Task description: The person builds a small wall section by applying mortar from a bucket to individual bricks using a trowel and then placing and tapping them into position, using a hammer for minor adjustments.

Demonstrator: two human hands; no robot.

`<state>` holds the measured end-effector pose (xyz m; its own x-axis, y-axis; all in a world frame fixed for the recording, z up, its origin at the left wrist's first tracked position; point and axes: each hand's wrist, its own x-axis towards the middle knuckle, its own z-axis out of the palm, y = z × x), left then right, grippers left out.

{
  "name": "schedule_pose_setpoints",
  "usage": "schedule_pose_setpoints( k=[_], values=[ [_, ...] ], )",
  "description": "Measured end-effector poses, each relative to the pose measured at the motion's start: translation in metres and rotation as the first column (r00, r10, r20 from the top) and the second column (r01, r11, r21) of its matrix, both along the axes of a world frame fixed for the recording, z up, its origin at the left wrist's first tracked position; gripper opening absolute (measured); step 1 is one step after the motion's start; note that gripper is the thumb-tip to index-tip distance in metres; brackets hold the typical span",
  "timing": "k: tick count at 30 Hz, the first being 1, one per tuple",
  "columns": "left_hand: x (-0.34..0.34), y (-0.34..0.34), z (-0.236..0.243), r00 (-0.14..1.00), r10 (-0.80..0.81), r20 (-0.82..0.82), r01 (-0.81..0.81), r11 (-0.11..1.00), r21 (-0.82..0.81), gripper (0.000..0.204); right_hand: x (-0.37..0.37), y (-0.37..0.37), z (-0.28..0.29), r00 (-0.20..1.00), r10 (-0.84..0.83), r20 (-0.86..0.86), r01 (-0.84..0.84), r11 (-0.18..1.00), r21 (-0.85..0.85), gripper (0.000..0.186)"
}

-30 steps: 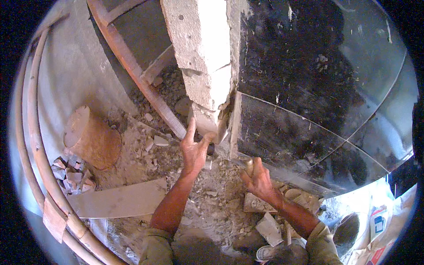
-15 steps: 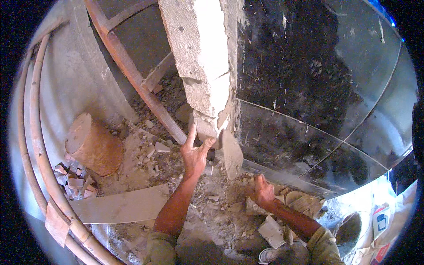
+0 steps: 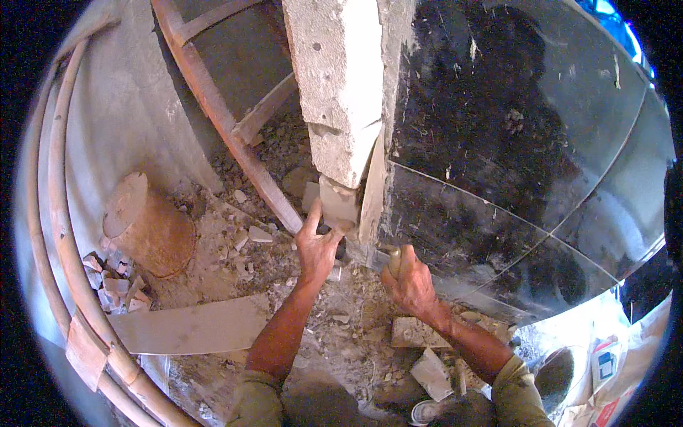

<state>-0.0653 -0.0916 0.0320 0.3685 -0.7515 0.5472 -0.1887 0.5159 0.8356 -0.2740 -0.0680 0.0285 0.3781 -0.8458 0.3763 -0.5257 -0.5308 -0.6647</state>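
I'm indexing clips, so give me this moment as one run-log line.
left hand: touching pale piece at lower end of column; right hand: gripping handled tool; right of column: dark panel

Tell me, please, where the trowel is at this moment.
In the head view, the trowel is in the right hand, below and right of the pillar, near the lower left corner of the black wall.

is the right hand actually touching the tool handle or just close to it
Touching. The head view shows the right hand closed around the tool handle, with no gap showing between them.
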Motion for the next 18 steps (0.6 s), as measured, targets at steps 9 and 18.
schedule_pose_setpoints(
  k=[9,18],
  values=[
    [0.007,0.007,-0.002,0.992,0.082,0.099,-0.087,0.995,0.056,0.081,-0.029,0.028,-0.042,0.995,-0.016,-0.103,0.023,0.998,0.063,0.038],
    [0.009,-0.007,-0.016,1.0,0.011,0.012,-0.012,0.997,0.071,0.083,0.003,0.007,-0.066,0.992,-0.091,-0.084,0.102,0.986,0.135,0.037]
  ],
)
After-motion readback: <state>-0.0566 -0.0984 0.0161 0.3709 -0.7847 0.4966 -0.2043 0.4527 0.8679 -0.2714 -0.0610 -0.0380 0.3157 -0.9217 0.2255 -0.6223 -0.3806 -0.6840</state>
